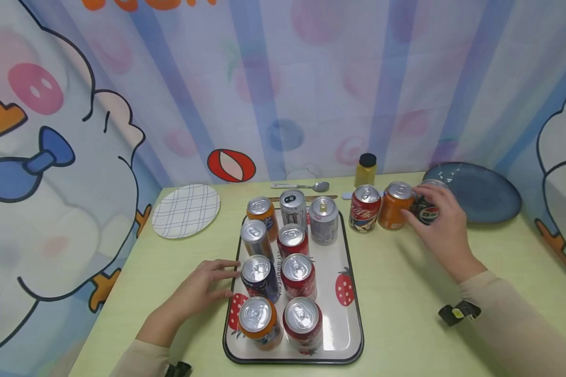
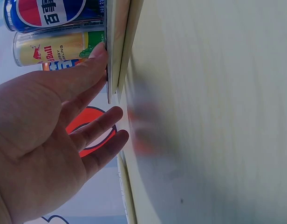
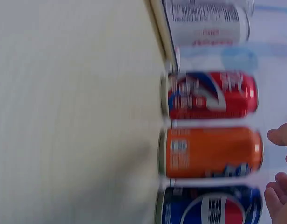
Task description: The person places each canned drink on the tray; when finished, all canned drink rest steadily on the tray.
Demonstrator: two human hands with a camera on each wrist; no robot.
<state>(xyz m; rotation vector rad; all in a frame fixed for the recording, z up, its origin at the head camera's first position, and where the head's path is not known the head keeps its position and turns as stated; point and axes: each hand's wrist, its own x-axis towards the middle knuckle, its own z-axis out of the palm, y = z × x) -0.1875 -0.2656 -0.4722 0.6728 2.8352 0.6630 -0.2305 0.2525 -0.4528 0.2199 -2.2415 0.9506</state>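
Three soda cans stand in a row right of the tray: a red can, an orange can and a dark blue Pepsi can. My right hand hovers at the tops of the orange and Pepsi cans, fingers loosely bent; the right wrist view shows its fingertips apart from them. The Pepsi can is partly hidden by that hand in the head view. My left hand rests at the left edge of the tray, thumb on its rim, beside a Pepsi can and a Red Bull can.
Several cans stand on the strawberry tray, including a silver can at back right. Behind are a spoon, a knife and a yellow bottle. A checked plate lies left, a dark blue plate right.
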